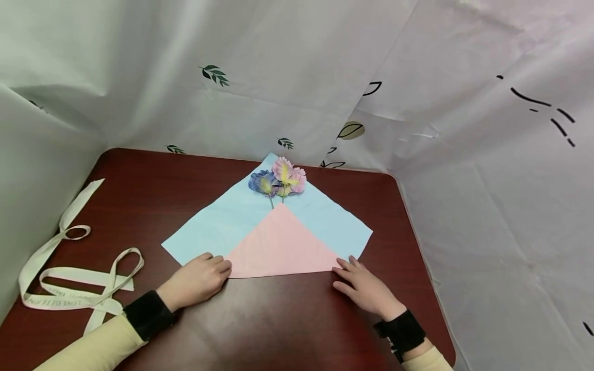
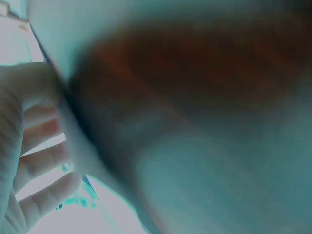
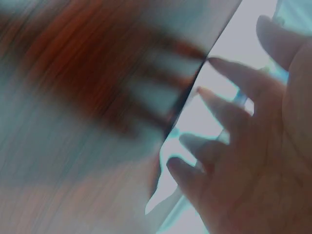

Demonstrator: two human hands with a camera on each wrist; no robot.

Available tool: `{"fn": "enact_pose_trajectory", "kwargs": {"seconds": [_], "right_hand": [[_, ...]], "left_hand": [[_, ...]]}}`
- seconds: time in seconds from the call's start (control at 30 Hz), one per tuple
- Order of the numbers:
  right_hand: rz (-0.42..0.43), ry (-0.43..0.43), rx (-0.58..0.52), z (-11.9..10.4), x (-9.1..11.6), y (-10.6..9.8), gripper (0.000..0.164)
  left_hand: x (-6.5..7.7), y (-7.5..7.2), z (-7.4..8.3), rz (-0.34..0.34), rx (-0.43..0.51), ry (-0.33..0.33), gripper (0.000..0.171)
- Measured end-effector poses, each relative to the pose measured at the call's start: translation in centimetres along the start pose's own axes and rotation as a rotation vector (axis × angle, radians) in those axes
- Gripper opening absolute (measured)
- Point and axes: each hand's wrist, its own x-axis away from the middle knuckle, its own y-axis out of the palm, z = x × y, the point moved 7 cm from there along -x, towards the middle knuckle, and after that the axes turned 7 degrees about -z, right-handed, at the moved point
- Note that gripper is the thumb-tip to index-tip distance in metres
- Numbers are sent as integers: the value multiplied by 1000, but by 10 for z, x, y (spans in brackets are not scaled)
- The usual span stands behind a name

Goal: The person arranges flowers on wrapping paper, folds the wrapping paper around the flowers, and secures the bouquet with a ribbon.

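A sheet of wrapping paper, light blue on one face, lies on the table with its near edge folded up into a pink triangle. Two artificial flowers, one pink and one blue-purple, rest on the blue part; the pink flap covers their lower stems. At the fold's left end, my left hand has curled fingers and pinches the paper edge. My right hand touches the fold's right end with spread, fairly straight fingers. The right wrist view shows its fingertips along the paper edge.
A loose white ribbon with printed lettering lies looped at the table's left side, near my left forearm. The dark red-brown table has rounded corners. Pale printed cloth hangs behind it and along both sides.
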Motion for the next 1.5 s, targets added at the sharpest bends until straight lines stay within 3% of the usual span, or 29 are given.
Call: {"fn": "enact_pose_trajectory", "kwargs": {"seconds": [0.17,0.33,0.53,0.73,0.9,1.0,1.17,1.27,1.5], "right_hand": [[104,-17,134,-45,-13,2,60],[82,-147,154,-92,-36,13,65],[85,-137,152,-107,-60,22,66],[88,-113,79,-106,-69,25,71],[129,-140,29,-110,-74,21,56],[149,-181,40,-117,-76,20,66],[184,-242,63,-126,-76,21,82],[220,-251,72,-129,-76,22,76],[306,-223,71,-132,-73,21,62]], "left_hand": [[-9,-7,7,31,-50,27,32],[-22,-15,16,44,-131,118,54],[-40,-25,30,11,-259,228,64],[-71,-38,40,-20,-332,273,56],[-95,-39,45,-42,-404,307,26],[-107,-38,47,-41,-443,316,18],[-120,-32,50,-48,-503,311,22],[-124,-30,49,-48,-492,298,25],[-133,-28,47,-18,-391,280,16]]}}
